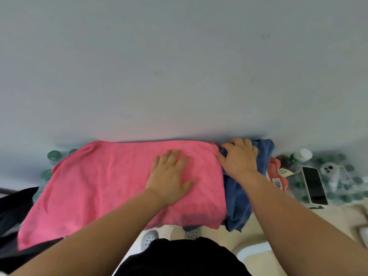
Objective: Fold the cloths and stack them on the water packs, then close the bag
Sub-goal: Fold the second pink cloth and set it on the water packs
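Note:
A pink cloth (103, 188) lies spread flat over packs of green-capped water bottles (53, 156) against a pale wall. My left hand (169, 176) presses flat on the cloth's right half, fingers straight. Beside the pink cloth's right edge sits a crumpled blue cloth (239, 204). My right hand (239, 156) lies on the blue cloth's top, fingers curled into the fabric at the pink cloth's far right corner. A dark bag (14, 208) shows at the left edge, partly under the pink cloth.
To the right, on more green-capped bottles (350, 194), lie a phone (314, 185), a white-capped bottle (300, 156), an orange packet (276, 176) and a small white object (329, 170). White perforated shoes (149, 239) and a beige floor show below.

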